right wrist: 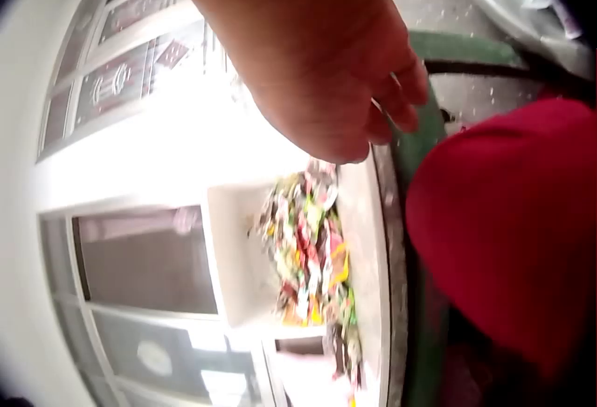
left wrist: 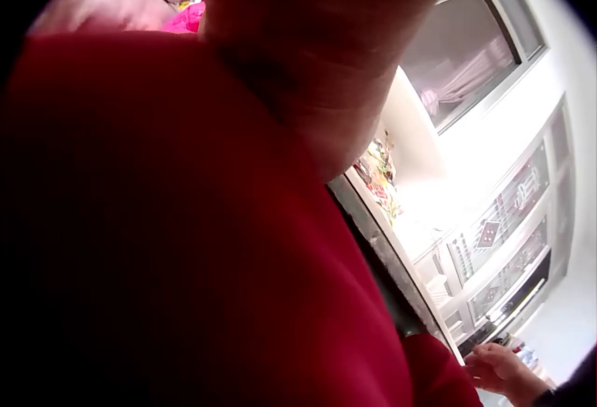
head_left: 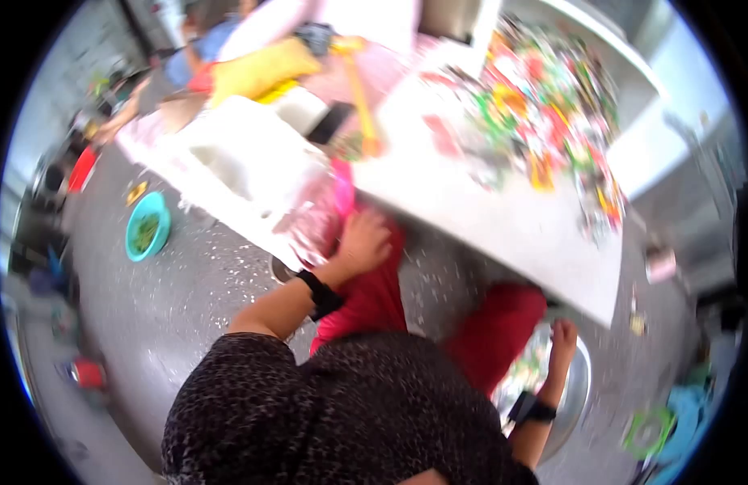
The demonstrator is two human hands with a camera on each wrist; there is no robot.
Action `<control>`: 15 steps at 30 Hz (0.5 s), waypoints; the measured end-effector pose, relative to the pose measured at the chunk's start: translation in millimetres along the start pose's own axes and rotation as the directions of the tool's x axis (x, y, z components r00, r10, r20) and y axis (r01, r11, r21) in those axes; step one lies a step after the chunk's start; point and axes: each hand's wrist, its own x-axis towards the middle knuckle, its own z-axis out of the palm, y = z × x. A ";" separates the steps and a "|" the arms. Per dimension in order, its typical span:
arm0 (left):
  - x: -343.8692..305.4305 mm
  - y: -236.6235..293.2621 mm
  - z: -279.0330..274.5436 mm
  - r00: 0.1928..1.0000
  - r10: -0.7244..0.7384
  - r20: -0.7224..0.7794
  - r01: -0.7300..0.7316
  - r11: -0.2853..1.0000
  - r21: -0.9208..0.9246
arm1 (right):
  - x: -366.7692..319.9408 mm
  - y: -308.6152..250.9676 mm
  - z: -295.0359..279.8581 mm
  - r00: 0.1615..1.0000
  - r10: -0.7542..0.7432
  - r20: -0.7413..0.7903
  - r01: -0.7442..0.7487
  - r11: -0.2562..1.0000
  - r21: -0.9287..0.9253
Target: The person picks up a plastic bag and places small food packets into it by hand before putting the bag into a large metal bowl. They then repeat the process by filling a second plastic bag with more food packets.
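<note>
My left hand (head_left: 364,242) rests on the red trouser leg (head_left: 362,303) at the knee, fingers loosely bent, with nothing seen in them. Right by it are a pinkish plastic bag (head_left: 313,222) and a bright pink strip (head_left: 342,187). On the other side, my right hand (head_left: 562,339) hangs over the metal basin (head_left: 586,380), which holds mixed light and green pieces. Its fingers curl loosely around nothing in the right wrist view, beside the table edge (right wrist: 390,239). A heap of colourful wrappers (head_left: 544,105) covers the far part of the white table (head_left: 503,218).
A white plastic-covered surface (head_left: 236,162) stands at the left, with a yellow cushion (head_left: 265,69) behind it. A turquoise basket (head_left: 160,208) of green stuff sits on the floor among white scraps. Another person's arm (head_left: 123,117) shows at the upper left.
</note>
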 end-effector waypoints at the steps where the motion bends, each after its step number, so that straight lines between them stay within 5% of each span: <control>1: -3.1 19.4 17.1 0.995 -0.055 -0.083 0.050 0.997 -0.061 | 7.8 10.0 -5.1 0.935 -0.336 -0.111 0.298 0.917 -0.265; 2: -4.5 40.5 28.7 0.989 -0.116 -0.093 0.106 0.988 -0.109 | 6.0 -8.0 -8.5 0.969 -0.229 -0.089 0.204 0.952 -0.227; 3: 16.2 -56.1 -34.4 0.980 -0.082 -0.181 0.085 0.996 0.008 | 15.8 -39.1 101.8 0.905 -0.396 -0.156 0.374 0.915 -0.154; 5: 9.2 -31.3 -18.9 0.985 -0.099 -0.140 0.092 0.994 -0.058 | 13.6 -30.1 93.8 0.767 -0.641 0.000 0.583 0.697 -0.418; 7: -1.2 -29.5 -17.9 0.992 -0.091 -0.092 0.085 0.994 -0.071 | -10.8 -44.1 104.9 0.755 -0.640 0.144 0.559 0.513 -0.652; 10: -0.8 -30.1 -16.9 0.994 -0.061 -0.089 0.055 0.996 -0.070 | -8.8 -39.6 107.2 0.780 -0.620 0.083 0.533 0.590 -0.606; 15: 3.5 -25.4 -17.8 0.993 -0.034 -0.113 0.028 0.998 -0.061 | -5.8 -39.1 95.1 0.747 -0.640 0.183 0.598 0.525 -0.606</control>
